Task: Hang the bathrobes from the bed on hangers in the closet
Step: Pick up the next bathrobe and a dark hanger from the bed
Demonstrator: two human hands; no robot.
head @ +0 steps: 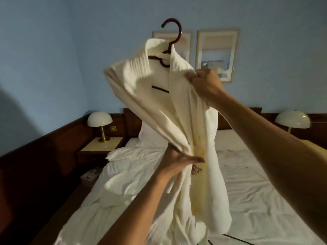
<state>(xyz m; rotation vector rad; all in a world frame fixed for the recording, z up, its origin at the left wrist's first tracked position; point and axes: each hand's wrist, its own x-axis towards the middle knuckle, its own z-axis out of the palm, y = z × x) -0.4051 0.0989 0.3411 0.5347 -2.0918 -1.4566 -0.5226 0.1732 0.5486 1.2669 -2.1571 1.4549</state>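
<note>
Bed [247,200]: fills the lower half of the frame, white sheets, crumpled heap on its left side. Dark wood headboard [131,119] runs across mid-frame, blue wall above it.

Bathrobe [141,96]: white, centre frame, held up in the air over the bed, not lying on it. The collar is at top centre and the body drapes down to lower centre, where the hem reaches the sheets. It sits on the hanger [175,30], dark red-brown, hook up and sticking out above the collar. The crossbar shows in the open neck.

2 framed pictures on the wall at upper centre-right: the larger [217,53] is clear, the smaller [184,41] is partly behind the robe and hook.

2 dome lamps: 1 mid-left [100,119] on a nightstand [99,147], 1 at the right edge [292,119].

Pillow [152,137]: propped against the headboard, mostly hidden behind the robe.

Right hand [207,84]: centre-right, clenched on the robe's right lapel at shoulder level. Can't tell if the hanger arm is inside that grip.

Left hand [178,160]: just below centre, thumb over the front edge, grasping the robe's fabric at about waist level.
</note>
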